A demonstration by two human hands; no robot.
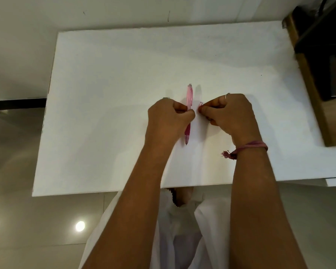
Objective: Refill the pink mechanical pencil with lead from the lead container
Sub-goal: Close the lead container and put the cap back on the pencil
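Note:
The pink mechanical pencil [189, 98] stands roughly along the view's vertical over the white table [124, 94], its tip toward me. My left hand [167, 117] grips it around the middle. My right hand [231, 113] is just to the right of it, fingers pinched on a small pink piece [200, 105] that shows only at the fingertips. A small grey object [165, 98] peeks out behind my left hand; what it is cannot be told. The lead container is not clearly visible.
A brown wooden piece of furniture [306, 78] with a dark shelf stands against the table's right side. The floor [14, 152] is glossy tile to the left and below. My white clothing hangs under the table's near edge.

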